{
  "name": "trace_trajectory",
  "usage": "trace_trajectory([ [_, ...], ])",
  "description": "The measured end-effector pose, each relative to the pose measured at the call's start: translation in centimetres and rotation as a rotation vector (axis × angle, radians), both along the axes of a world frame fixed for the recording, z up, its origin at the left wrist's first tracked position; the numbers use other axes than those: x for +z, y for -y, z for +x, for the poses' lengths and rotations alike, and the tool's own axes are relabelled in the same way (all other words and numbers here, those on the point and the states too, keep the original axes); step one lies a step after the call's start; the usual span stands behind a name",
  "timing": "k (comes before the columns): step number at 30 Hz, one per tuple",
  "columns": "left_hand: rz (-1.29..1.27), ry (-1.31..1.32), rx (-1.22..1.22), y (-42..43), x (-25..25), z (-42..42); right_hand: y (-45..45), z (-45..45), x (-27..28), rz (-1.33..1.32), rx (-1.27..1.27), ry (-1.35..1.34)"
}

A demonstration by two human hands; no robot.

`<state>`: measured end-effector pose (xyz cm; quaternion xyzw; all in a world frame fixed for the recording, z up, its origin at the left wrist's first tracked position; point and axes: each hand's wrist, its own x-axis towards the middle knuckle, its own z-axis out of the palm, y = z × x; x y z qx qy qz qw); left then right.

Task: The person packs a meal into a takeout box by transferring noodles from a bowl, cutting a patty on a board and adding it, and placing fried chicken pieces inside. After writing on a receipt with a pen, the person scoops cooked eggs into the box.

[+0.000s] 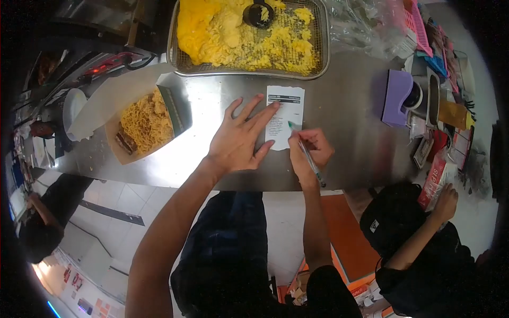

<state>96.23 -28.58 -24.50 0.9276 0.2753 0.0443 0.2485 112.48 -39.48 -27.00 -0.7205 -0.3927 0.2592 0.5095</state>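
A printed paper slip (pixel 284 114) lies on the steel counter (pixel 344 132). My left hand (pixel 244 135) is spread flat, its fingertips on the slip's left side and nothing gripped. A pen (pixel 310 159) with a green tip is held in my right hand (pixel 313 151), its point at the slip's right part. To the left stands an open takeaway box (pixel 177 106) with noodles (pixel 140 124) and fried pieces in it. Behind the slip, a metal tray (pixel 249 73) with a wire rack holds yellow food (pixel 228 40) and a black scoop (pixel 258 15).
At the right are a purple holder (pixel 396 98), small containers and a pink basket (pixel 419 26), with clear plastic bags (pixel 366 26) behind. A co-worker in a black cap (pixel 389 212) holds a red and white box (pixel 436 177). Another person stands far left.
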Motion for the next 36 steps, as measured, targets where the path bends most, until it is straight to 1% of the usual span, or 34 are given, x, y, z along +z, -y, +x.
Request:
trace_trajectory([
  [1, 0.006, -0.002, 0.001, -0.1, 0.0, 0.0, 0.0, -0.1, 0.0, 0.029, -0.002, 0.074],
  [2, 0.001, -0.009, 0.002, -0.1, 0.0, 0.0, 0.0, -0.4, 0.0, 0.033, -0.002, 0.071],
  [4, -0.010, -0.019, -0.001, 0.0, -0.1, 0.0, 0.2, -1.1, 0.1, 0.029, 0.079, -0.033],
  [8, 0.010, -0.024, 0.002, 0.1, 0.0, 0.0, 0.6, -0.6, 0.5, -0.038, 0.080, -0.098],
  [10, 0.012, -0.019, 0.006, 0.0, -0.1, -0.1, 0.6, -0.7, 1.0, -0.040, -0.049, 0.043],
  [11, 0.014, -0.001, 0.008, 0.1, -0.2, -0.1, 0.8, -0.8, 1.0, -0.038, -0.049, 0.043],
  [13, 0.012, 0.017, 0.006, 0.1, -0.2, -0.1, 1.3, -1.1, 0.7, 0.003, 0.096, -0.123],
  [14, 0.013, -0.003, 0.001, 0.1, -0.1, -0.1, 1.4, -1.0, 0.8, 0.001, 0.094, -0.122],
  [16, 0.015, -0.020, -0.007, 0.1, 0.0, 0.0, 1.5, -0.6, 1.2, -0.118, 0.099, -0.192],
  [17, 0.015, -0.011, -0.003, 0.1, 0.0, 0.0, 1.5, -0.6, 1.1, -0.117, 0.100, -0.192],
  [19, 0.016, -0.001, 0.004, 0.2, 0.0, 0.0, 1.5, -0.7, 0.6, -0.076, -0.045, -0.044],
  [20, 0.007, 0.001, 0.004, 0.1, 0.0, 0.0, 1.4, -0.8, 0.6, -0.072, -0.043, -0.044],
  [22, 0.000, 0.003, 0.001, 0.0, 0.0, 0.0, 1.4, -1.3, 0.8, 0.005, 0.169, -0.157],
  [23, 0.002, -0.008, 0.002, 0.0, 0.0, 0.0, 1.0, -1.4, 0.8, 0.005, 0.167, -0.157],
  [25, -0.003, -0.017, 0.008, 0.1, 0.0, 0.0, 0.4, -1.4, 0.8, -0.039, -0.063, 0.039],
  [26, -0.005, -0.014, 0.005, 0.1, 0.0, -0.1, 0.5, -1.5, 0.8, -0.043, -0.059, 0.040],
  [28, -0.002, -0.008, 0.000, 0.0, 0.1, -0.1, 0.6, -1.6, 1.0, -0.066, 0.026, -0.019],
  [32, -0.010, 0.016, 0.017, 0.0, 0.0, -0.1, 3.0, -1.8, 0.8, -0.035, 0.023, 0.024],
  [35, 0.003, 0.010, 0.018, 0.1, -0.1, -0.2, 3.6, -1.6, 1.2, -0.023, -0.026, 0.011],
  [36, 0.007, 0.015, 0.016, 0.1, -0.2, -0.2, 3.4, -1.5, 1.2, -0.007, -0.127, -0.038],
])
